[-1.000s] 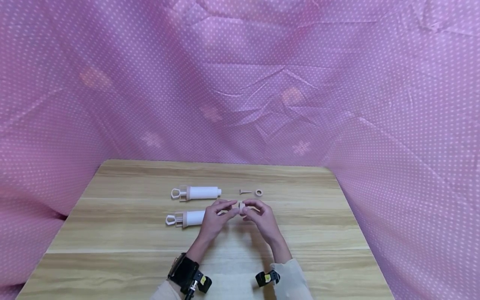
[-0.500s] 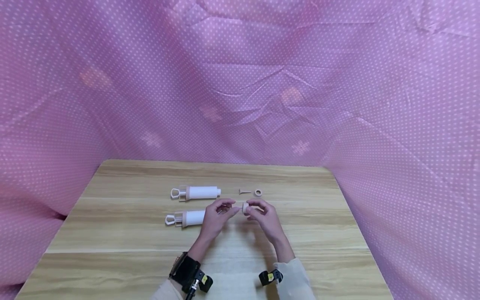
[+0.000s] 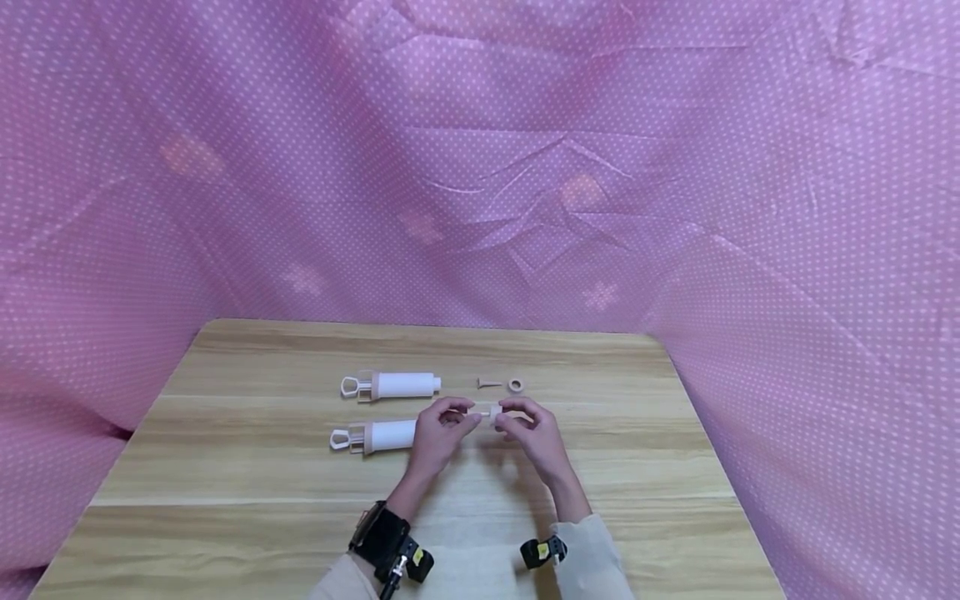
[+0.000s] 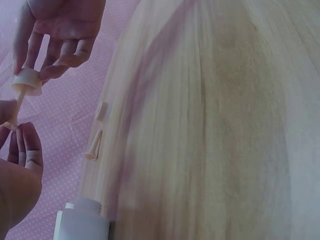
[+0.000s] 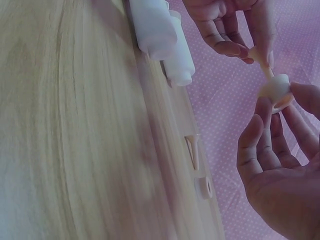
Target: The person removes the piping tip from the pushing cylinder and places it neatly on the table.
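Between my left hand [image 3: 437, 435] and my right hand [image 3: 531, 437], held above the table, two small parts meet. My left thumb and fingers pinch the flared end of a slim, pale tapered nozzle [image 5: 266, 71]. With my right fingertips I grip a short, round, cream screw cap [image 4: 28, 81]. The nozzle's thin stem reaches the cap; how deep it sits inside I cannot tell. Behind my left hand lies a white syringe-like cylinder [image 3: 390, 436] with a loop handle, its right end hidden. A matching cylinder [image 3: 405, 385] lies farther back.
A second tapered nozzle [image 3: 489, 383] and a ring-shaped cap [image 3: 516, 386] lie on the wooden table [image 3: 247, 483] just beyond my hands. Pink dotted cloth [image 3: 480, 208] hangs around the table's back and sides.
My right hand has shifted slightly right with the cap, and a gap has widened between both hands. The nozzle's stem now shows there. The things on the table stay put.
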